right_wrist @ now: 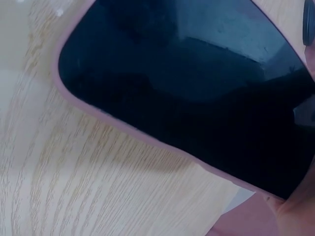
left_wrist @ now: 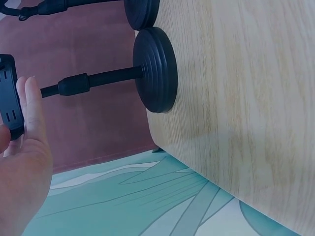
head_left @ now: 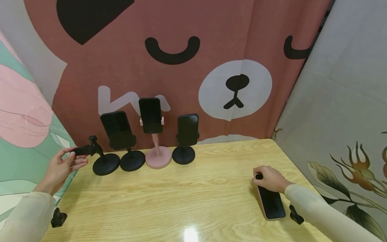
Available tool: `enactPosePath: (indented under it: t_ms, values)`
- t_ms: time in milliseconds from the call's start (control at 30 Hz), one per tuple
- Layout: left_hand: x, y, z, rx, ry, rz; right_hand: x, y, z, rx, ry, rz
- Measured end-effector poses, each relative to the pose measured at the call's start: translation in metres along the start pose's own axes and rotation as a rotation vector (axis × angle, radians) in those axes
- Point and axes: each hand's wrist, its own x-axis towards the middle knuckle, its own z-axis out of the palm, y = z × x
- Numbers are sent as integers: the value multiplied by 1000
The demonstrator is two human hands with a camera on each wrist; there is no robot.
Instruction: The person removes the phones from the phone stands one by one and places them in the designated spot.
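Observation:
At the table's left end my left hand (head_left: 61, 166) pinches the black holder head of an unloaded phone stand (head_left: 105, 164), thumb on one side and fingers on the other. In the left wrist view, the stand's slotted clamp (left_wrist: 10, 98) lies between the thumb and fingers, and its round base (left_wrist: 155, 70) rests on the table. My right hand (head_left: 270, 178) grips the upper end of a smartphone (head_left: 273, 204) in a pink case. The phone's near end lies low over the wood; whether it touches is unclear. Its dark screen (right_wrist: 172, 83) fills much of the right wrist view.
Three more stands line the back of the table (head_left: 193, 195), each holding a phone: a black stand (head_left: 132, 160), a pink stand (head_left: 158, 157) and another black stand (head_left: 183, 155). A bear-print curtain (head_left: 181, 77) hangs behind, and a grey floral curtain (head_left: 341, 101) borders the right.

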Motion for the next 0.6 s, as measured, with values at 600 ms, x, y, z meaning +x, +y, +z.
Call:
enactPosePath:
  t_ms: [600]
  values:
    - [1, 0, -2, 2, 11, -21, 8, 6, 12, 21, -77, 33]
